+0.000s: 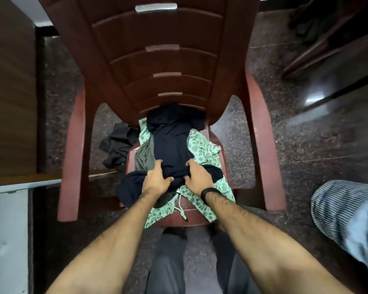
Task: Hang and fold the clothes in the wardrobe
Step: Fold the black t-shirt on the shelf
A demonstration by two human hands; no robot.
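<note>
On the chair seat [200,217], both hands' fingers [157,166] pinch a dark shirt [170,145] lying lengthwise toward the backrest.

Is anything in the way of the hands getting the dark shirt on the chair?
No. The left hand and right hand already grip the dark shirt, which lies on top of the pile, over the green leafy cloth on the chair.
</note>
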